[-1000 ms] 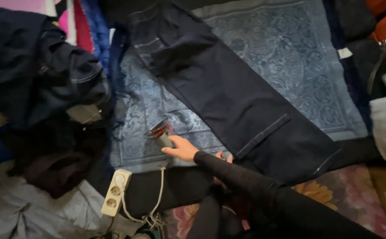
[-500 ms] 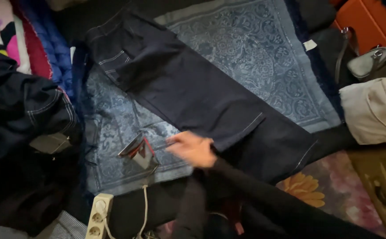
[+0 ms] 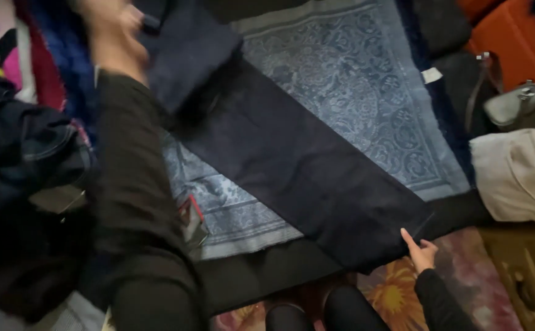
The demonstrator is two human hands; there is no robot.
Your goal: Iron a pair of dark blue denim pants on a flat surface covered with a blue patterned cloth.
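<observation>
The trousers are plain dark navy. Beneath them the cloth is pale blue with an ornate paisley-like pattern. The floor rug is pinkish with yellow flowers. Both sleeves are black. The bag is grey-beige.

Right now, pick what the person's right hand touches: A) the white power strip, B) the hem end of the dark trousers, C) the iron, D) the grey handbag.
B: the right hand has its fingertips at the lower hem corner of the dark trousers spread on the blue patterned cloth.
</observation>
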